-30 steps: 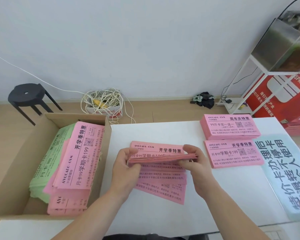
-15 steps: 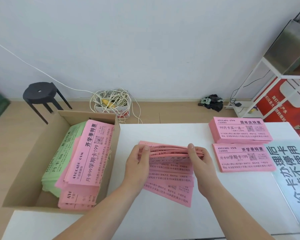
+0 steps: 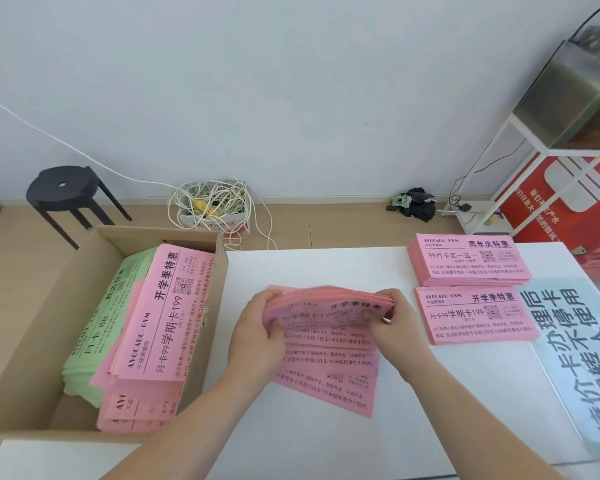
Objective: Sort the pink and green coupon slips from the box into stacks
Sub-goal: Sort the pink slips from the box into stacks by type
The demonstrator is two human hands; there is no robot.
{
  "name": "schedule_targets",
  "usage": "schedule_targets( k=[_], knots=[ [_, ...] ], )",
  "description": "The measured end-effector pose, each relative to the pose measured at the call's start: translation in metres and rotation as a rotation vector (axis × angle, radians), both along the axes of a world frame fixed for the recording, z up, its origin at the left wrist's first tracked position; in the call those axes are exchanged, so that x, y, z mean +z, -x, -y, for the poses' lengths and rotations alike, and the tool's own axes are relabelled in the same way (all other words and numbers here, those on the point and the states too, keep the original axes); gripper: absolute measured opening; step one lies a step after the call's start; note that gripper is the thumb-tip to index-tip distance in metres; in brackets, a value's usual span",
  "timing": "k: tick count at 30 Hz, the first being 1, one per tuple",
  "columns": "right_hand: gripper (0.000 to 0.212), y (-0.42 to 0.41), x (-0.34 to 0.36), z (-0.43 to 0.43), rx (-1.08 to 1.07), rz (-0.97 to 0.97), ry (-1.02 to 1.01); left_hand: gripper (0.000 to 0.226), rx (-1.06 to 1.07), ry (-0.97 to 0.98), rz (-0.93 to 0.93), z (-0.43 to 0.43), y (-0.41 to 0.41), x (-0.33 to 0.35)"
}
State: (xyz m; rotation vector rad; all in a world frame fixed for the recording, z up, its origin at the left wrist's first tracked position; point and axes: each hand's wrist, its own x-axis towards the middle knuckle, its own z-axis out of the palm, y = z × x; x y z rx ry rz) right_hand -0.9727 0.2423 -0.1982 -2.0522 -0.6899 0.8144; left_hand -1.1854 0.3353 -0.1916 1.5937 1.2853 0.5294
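Both hands are on a bundle (image 3: 329, 304) of pink slips, held just above the table (image 3: 309, 265) near its middle. L hand (image 3: 257, 329) grips the bundle's left end, fingers curled round it. R hand (image 3: 397, 323) pinches the right end, fingertips tucked round the edge. The bundle bows a bit along its length & its print is too blurred to read properly. Right under it a fan (image 3: 329, 379) of more pink slips lies spread on the table, each overlapping the next, stepping down toward the person.

Left of the table, touching its edge, sits an open cardboard box (image 3: 18, 334). Inside are green slips (image 3: 94, 327) along the left side & pink slips (image 3: 160, 320) heaped partly over them on the right. The top pink one is skewed, w/ more pink poking out at the near end.

On the table's right side are 2 tidy pink stacks, one behind the other & just apart: far stack (image 3: 468, 261) & near stack (image 3: 475, 318). The near stack's top slip carries the same print as the top pink slip in the box; the far stack's heading differs. A pale sign (image 3: 568, 362) w/ big dark characters lies at the right edge, just beside the near stack.

On the floor behind: a black stool (image 3: 63, 188) beyond the box, a cable tangle (image 3: 212, 202) by the wall & a dark cloth (image 3: 416, 206). There's also a white rack (image 3: 530, 135) w/ a murky tank (image 3: 575, 95) on top & a red carton (image 3: 561, 195) behind it.
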Motion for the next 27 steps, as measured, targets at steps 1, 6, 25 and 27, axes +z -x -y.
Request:
schedule_targets(
  k=[1, 6, 25, 27],
  knots=[
    [0.018, -0.002, 0.003, -0.001, 0.014, 0.032, 0.017, 0.046, 0.014, 0.003, 0.007, -0.003, -0.002, 0.003],
    [0.019, -0.022, 0.015, 0.005, 0.012, 0.039, 0.112, 0.024, 0.092, 0.139, 0.096, -0.007, -0.02, 0.018],
    [0.035, -0.197, 0.026, 0.079, -0.245, 0.204, 0.411, 0.019, -0.127, 0.518, 0.098, 0.057, -0.237, -0.004],
    [0.036, -0.21, 0.02, 0.077, -0.225, 0.258, 0.434, 0.019, -0.12, 0.523, 0.088, 0.059, -0.25, -0.012]
  ],
)
